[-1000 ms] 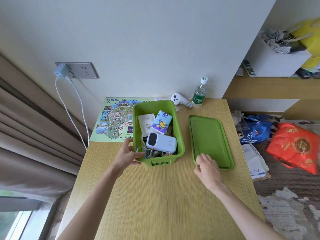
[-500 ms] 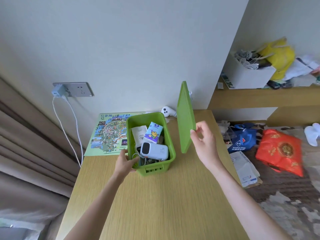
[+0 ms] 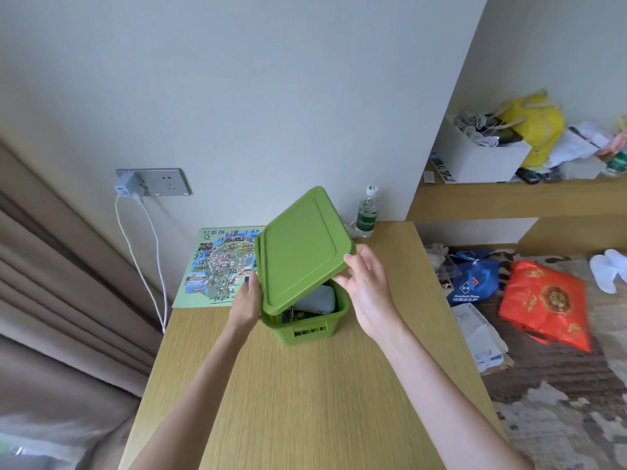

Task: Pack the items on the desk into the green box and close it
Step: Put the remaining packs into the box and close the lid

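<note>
The green box (image 3: 307, 329) stands on the wooden desk (image 3: 305, 401), filled with small items. A white power bank (image 3: 317, 300) shows under the raised edge. The green lid (image 3: 300, 249) lies tilted over the box, its left edge down on the rim and its right edge lifted. My right hand (image 3: 364, 286) pinches the lid's right edge. My left hand (image 3: 246, 300) holds the box's left side by the lid's lower left corner. Most of the contents are hidden by the lid.
A colourful map sheet (image 3: 217, 266) lies at the desk's back left. A water bottle (image 3: 367, 213) stands by the wall behind the box. White cables (image 3: 142, 259) hang from a wall socket. Bags (image 3: 546, 303) and papers litter the floor on the right.
My right hand has lifted the lid from the desk, swung it upright and then tipped it over the box. My left hand stayed at the box's left side.
</note>
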{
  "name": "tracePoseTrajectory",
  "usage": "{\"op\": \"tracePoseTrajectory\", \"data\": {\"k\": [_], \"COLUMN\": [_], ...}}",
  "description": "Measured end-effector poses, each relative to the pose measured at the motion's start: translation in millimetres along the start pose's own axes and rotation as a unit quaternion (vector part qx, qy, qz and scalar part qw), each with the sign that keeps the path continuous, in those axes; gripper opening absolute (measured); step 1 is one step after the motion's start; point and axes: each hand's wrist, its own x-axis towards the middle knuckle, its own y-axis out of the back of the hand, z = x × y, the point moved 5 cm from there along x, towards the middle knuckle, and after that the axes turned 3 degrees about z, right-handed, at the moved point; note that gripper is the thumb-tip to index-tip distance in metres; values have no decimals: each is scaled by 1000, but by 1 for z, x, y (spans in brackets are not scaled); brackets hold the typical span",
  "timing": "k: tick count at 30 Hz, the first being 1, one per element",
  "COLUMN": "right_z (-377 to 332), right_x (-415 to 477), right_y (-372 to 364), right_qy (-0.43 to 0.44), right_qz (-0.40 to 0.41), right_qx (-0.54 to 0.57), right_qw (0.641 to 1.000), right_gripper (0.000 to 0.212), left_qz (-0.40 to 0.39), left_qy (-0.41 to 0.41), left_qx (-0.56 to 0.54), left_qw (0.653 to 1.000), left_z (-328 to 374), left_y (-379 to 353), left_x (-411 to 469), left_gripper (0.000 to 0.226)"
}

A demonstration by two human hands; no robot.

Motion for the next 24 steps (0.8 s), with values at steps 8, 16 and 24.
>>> {"op": "tracePoseTrajectory", "data": {"k": [8, 16, 24], "right_z": [55, 61, 75], "right_x": [-5, 9, 15], "right_y": [32, 66, 79], "right_qy": [-107, -89, -49], "right_qz": [56, 82, 48], "right_qx": [-1, -430, -622], "right_qw": [993, 895, 780], "right_gripper": [15, 27, 37], "left_qz": [13, 37, 42], "left_qy": [22, -40, -55], "left_qx": [-39, 47, 117], "left_qw": [999, 997, 991], "left_z": [-17, -6, -17], "left_y": [5, 0, -8], "left_x": [5, 26, 35], "left_gripper": [43, 42, 43]}}
